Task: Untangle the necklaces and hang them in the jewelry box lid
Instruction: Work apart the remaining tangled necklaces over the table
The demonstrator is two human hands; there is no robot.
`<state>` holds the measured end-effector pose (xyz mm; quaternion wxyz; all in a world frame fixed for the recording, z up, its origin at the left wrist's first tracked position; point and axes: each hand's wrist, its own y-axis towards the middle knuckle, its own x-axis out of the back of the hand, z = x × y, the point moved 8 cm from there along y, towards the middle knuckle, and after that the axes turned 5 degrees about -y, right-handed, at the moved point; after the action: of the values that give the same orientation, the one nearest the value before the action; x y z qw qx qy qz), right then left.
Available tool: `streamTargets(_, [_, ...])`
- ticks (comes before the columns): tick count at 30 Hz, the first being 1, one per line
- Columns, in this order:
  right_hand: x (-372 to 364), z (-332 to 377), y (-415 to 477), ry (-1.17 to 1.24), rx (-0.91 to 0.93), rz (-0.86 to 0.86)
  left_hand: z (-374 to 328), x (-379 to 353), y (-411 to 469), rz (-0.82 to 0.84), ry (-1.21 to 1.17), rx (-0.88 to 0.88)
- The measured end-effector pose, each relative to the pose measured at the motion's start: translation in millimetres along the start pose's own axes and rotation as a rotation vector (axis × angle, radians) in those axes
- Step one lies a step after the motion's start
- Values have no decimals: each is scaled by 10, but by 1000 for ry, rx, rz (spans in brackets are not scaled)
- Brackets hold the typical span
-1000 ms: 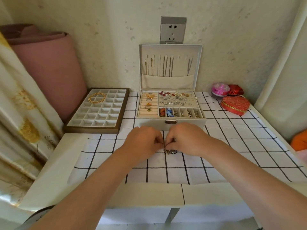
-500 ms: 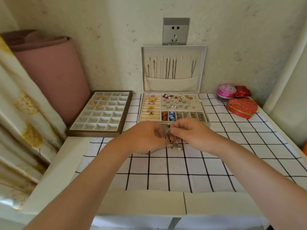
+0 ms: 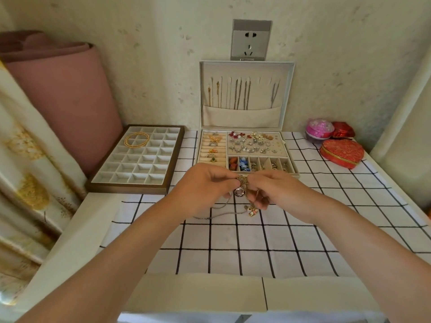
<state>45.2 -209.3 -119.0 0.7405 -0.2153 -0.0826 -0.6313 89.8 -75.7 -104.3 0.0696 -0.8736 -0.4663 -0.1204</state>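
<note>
Currently both hands work at table centre, on the near side of the jewelry box (image 3: 290, 170). The left hand (image 3: 205, 185) and right hand (image 3: 272, 190) each pinch, thumb against forefinger, a knot of necklaces (image 3: 242, 180) held between them above the checked cloth (image 3: 233, 248). A round pendant (image 3: 239, 191) hangs from the knot. A thin silver chain (image 3: 217, 214) trails down and left onto the cloth. A small coloured charm (image 3: 251, 209) dangles under the right hand, possibly touching the cloth; the view is too fine to tell.

Jewelry box: open, lid (image 3: 290, 94) upright against the far wall.
- Lid interior: several hanging chains (image 3: 240, 94), lower ends tucked into a fabric pocket (image 3: 240, 117).
- Base, left column: ring rolls (image 3: 213, 148) holding a few rings.
- Base, far right: pad (image 3: 253, 143) covered with earrings and studs.
- Base, near right: row of small compartments (image 3: 258, 163) with small pieces, red and blue in the two leftmost.

Left of the box: brown-framed tray (image 3: 130, 185) of white cells, with a gold coil (image 3: 136, 139) lying across its far-left cells.

Far right corner: red heart-shaped box (image 3: 341, 152), lid on. A pink round box (image 3: 319, 129) and a small red box (image 3: 342, 130) sit side by side behind it.
</note>
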Motion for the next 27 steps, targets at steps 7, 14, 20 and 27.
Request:
streamTargets(7, [73,26,-4,76,26,-146,-6,183,-10,-163,-122,-18])
streamTargets(14, [193,28,-40,127,7,-372,-7,148,-22,-173,-153,38])
streamTargets(20, [129,54,-61,-49,-4,-350,-69,122,-63,-133,-175,34])
streamTargets(27, [125,183,-110,40,142,-323,-137,113,-87,-87,-20,-85])
